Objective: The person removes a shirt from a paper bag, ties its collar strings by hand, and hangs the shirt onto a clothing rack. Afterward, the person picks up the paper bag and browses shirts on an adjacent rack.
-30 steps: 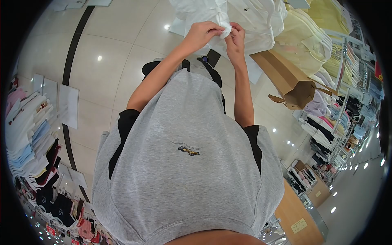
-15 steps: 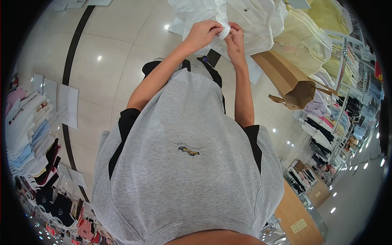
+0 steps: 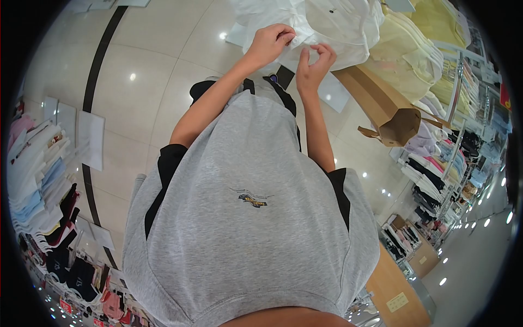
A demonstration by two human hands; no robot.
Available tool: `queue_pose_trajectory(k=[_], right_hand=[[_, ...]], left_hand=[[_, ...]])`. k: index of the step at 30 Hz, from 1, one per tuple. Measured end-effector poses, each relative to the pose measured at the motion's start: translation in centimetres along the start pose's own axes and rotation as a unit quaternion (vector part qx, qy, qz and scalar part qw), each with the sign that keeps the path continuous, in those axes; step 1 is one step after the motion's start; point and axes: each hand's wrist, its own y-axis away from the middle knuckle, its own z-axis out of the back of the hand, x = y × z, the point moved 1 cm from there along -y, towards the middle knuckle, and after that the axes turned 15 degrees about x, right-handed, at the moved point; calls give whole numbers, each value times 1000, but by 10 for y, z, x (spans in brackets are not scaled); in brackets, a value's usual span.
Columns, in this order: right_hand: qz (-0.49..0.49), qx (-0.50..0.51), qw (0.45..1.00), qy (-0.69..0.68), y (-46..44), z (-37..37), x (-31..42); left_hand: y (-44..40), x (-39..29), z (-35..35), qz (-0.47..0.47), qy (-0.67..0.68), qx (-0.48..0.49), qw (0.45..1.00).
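Observation:
A thin white shirt (image 3: 348,32) hangs at the top of the view, with a small dark spot on its cloth. My left hand (image 3: 272,44) is at its left part, thumb and fingertips pinched together on the edge of the cloth. Just right of it, my right hand (image 3: 316,68) is held in front of the lower edge of the shirt. Its fingers are bent and its thumb stands apart, with nothing visible between them. A small gap separates the two hands.
A brown paper bag (image 3: 400,122) hangs to the right, below pale yellow garments (image 3: 406,54) on a rail. More clothes on racks (image 3: 425,180) line the right side. Folded and hanging clothes (image 3: 41,174) fill the left. A wooden counter (image 3: 395,283) stands lower right.
My right hand has let go of the white cloth, moved slightly down and right, and its fingers have opened. My left hand has shifted slightly left. The cloth between the hands has dropped loose.

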Motion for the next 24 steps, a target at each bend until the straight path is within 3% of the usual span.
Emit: queue_pose_trajectory(k=[3, 5, 11, 15, 17, 21, 24], right_hand=[[-115, 54, 970, -205, 16, -15, -9], [-178, 107, 893, -398, 19, -29, -14], [-102, 141, 931, -322, 1, -28, -8], [-75, 124, 951, -274, -5, -29, -9], [-113, 114, 914, -371, -3, -30, -5], [-175, 109, 791, -575, -4, -25, -10], [-173, 106, 781, -590, -5, -15, -1]], left_hand=[[0, 0, 0, 4, 22, 16, 1000], [-1, 4, -3, 16, 59, 33, 998], [4, 6, -13, 26, 49, 116, 992], [8, -8, -18, -33, -89, 64, 993], [7, 1, -15, -33, -128, 37, 991], [7, 17, -12, 7, 40, 69, 997], [10, 23, -13, 4, 15, 45, 999]])
